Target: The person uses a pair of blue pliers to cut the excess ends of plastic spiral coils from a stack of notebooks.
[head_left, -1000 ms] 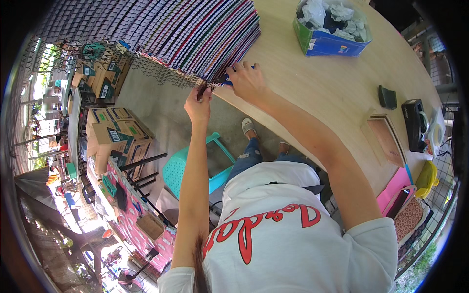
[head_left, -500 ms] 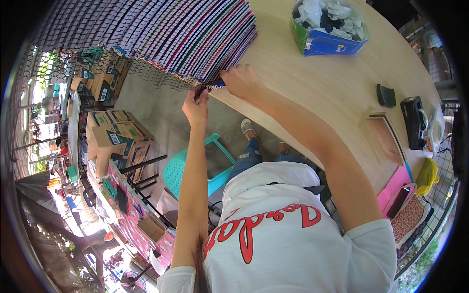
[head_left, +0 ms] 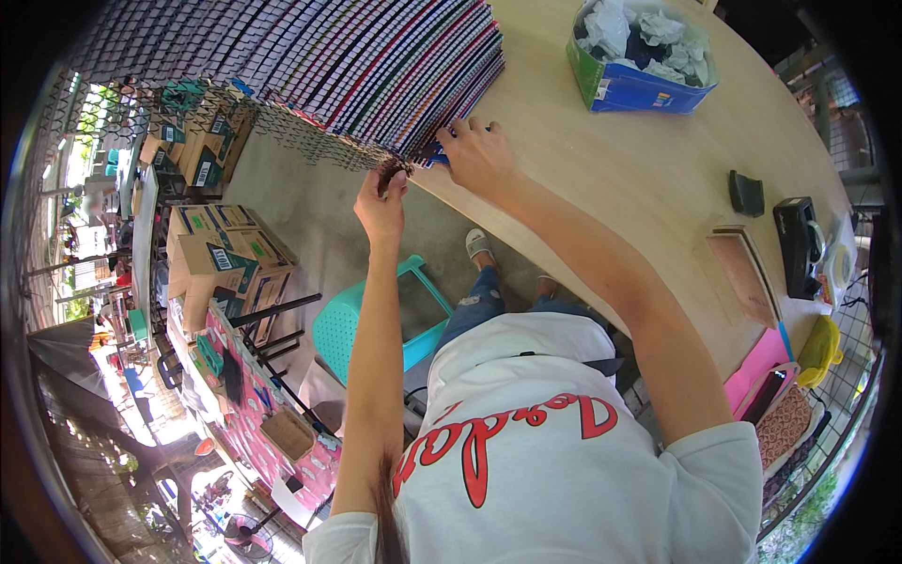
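A thick pile of layered sheets [head_left: 366,66] with coloured striped edges and black loops lies at the upper left, its near corner by the table edge. At that corner my right hand [head_left: 481,158] is closed around a small blue-and-dark tool [head_left: 434,156], whose kind I cannot make out. Just left of it, past the table edge, my left hand [head_left: 381,209] pinches a dark brown bunch of short curled pieces [head_left: 391,172]. The bunch is close to the pile's corner; whether it touches is unclear.
On the wooden table [head_left: 601,188] stands a blue and green box [head_left: 648,89] of crumpled plastic. Further right lie a black holder [head_left: 746,193], a black device [head_left: 797,240], a wooden piece [head_left: 744,273] and a yellow pouch [head_left: 820,350]. Below left are a turquoise stool [head_left: 343,329] and cardboard boxes [head_left: 221,258].
The view has shifted slightly. My right hand sits a little further right with fingers lifted more, and more of the brown bunch shows in my left hand.
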### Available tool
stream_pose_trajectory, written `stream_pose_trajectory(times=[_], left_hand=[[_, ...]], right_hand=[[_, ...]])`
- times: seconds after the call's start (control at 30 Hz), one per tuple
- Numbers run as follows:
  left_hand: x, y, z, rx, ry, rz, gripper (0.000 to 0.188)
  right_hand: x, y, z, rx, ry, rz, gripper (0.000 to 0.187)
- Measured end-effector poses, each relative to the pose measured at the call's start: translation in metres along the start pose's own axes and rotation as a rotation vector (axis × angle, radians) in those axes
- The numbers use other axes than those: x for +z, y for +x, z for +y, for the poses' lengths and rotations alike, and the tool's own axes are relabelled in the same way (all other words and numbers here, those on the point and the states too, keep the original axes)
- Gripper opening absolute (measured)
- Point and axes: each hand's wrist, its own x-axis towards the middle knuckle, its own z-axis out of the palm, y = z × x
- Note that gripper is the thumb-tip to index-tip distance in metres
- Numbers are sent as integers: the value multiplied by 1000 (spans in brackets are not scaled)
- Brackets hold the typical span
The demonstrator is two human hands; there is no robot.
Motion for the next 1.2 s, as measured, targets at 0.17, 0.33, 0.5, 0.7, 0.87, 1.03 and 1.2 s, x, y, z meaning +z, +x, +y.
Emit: stream_pose_trajectory(times=[0.17,0.33,0.5,0.7,0.87,1.03,1.2], left_hand=[[0,2,4,-19,-8,5,24],[0,3,5,-14,-16,5,23],[-1,3,5,-30,23,23,23],[-1,3,8,-31,27,11,24],[1,1,8,-26,34,8,24],[-3,3,-4,-28,17,6,24],[-5,-18,18,-571,-420,-53,26]], right_hand=[[-2,2,-1,-6,26,-6,29],[-4,3,0,-43,4,-27,30],[-7,5,-1,-14,24,-35,28],[-10,9,-5,-19,0,-45,20],[-12,19,2,-45,22,-154,21],[-13,18,4,-60,63,-185,16],[-26,-46,37,146,305,77,21]])
